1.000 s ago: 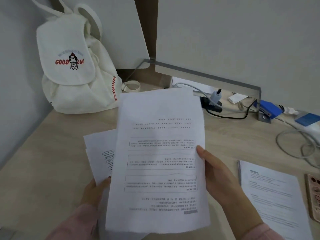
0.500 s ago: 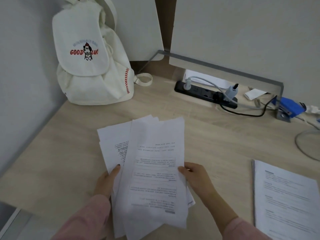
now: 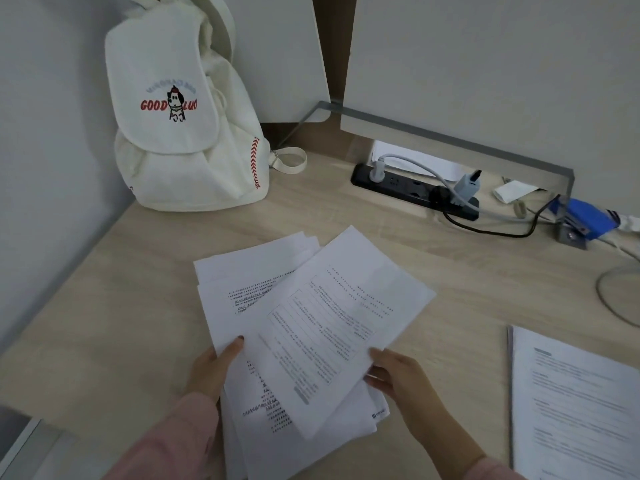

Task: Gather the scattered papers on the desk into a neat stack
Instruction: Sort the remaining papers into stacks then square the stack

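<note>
Holding a fanned pile of white printed paper sheets (image 3: 239, 306) at its left edge, the left hand (image 3: 214, 368) lays its thumb flat on the upper face. Its remaining fingers pass beneath the paper and are hidden. The right hand (image 3: 398, 375) pinches the top sheet (image 3: 339, 323), a white page carrying boxed lines of black text, at the near right corner, with the thumb above and the fingers curled under the edge. The top sheet sits rotated clockwise against the pile below, so that its edges do not align with the others and several corners show at the far left.

The pile is located at the near middle of the light wood-grain desk (image 3: 121, 306), and its near end extends toward the person between two pink sleeves (image 3: 173, 441). Whether the pile rests fully on the desk or is slightly raised cannot be determined.

A second stack of white printed pages (image 3: 571, 403), with squared edges, lies on the desk at the near right, well apart from the pile.

A cream canvas backpack (image 3: 180, 161) with red lettering and a small cartoon dog stands upright in the far left corner against the wall. A black power strip (image 3: 398, 185) with plugs inserted lies along the back of the desk. A blue object (image 3: 585, 220) sits beyond its right end, and its type cannot be determined.
</note>
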A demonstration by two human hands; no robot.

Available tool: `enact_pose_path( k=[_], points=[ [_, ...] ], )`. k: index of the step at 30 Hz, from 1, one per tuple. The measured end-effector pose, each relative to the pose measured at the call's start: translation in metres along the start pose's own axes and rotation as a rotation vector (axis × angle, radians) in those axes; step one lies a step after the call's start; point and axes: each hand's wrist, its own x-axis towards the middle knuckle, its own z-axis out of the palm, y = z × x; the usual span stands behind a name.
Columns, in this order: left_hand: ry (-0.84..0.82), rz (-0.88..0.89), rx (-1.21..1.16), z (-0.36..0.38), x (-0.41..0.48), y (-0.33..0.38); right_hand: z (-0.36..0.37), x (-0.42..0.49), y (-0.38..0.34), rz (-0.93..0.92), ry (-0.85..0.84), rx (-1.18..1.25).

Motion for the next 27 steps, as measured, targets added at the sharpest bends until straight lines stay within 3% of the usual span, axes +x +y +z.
enact_pose_path(
  k=[3, 6, 10, 12, 15, 18, 21, 27],
  points=[
    [0.027, -0.006, 0.009, -0.001, 0.003, -0.001, -0.007, 0.0, -0.001, 0.005, 0.079, 0.035],
    [0.044, -0.007, 0.015, -0.001, 0.006, -0.002, -0.03, 0.0, -0.009, -0.104, 0.232, 0.013],
    [0.051, -0.017, 0.03, 0.0, 0.005, 0.0, -0.064, -0.005, -0.03, -0.454, 0.697, -0.373],
    [0.049, -0.02, 0.041, 0.0, 0.004, 0.001, -0.069, -0.013, -0.047, -0.747, 0.77, -0.527],
    [0.05, -0.022, 0.054, 0.001, 0.002, 0.003, -0.066, -0.018, -0.065, -1.177, 0.726, -0.898],
    [0.054, -0.033, 0.056, 0.001, 0.001, 0.004, -0.055, -0.013, -0.067, -1.368, 0.543, -1.085],
    [0.064, -0.031, 0.057, 0.002, 0.0, 0.003, -0.047, 0.001, -0.046, -1.445, 0.388, -1.177],
    [0.097, -0.047, 0.048, 0.003, 0.002, 0.004, -0.04, 0.018, -0.001, -1.325, 0.213, -1.314]
  ],
)
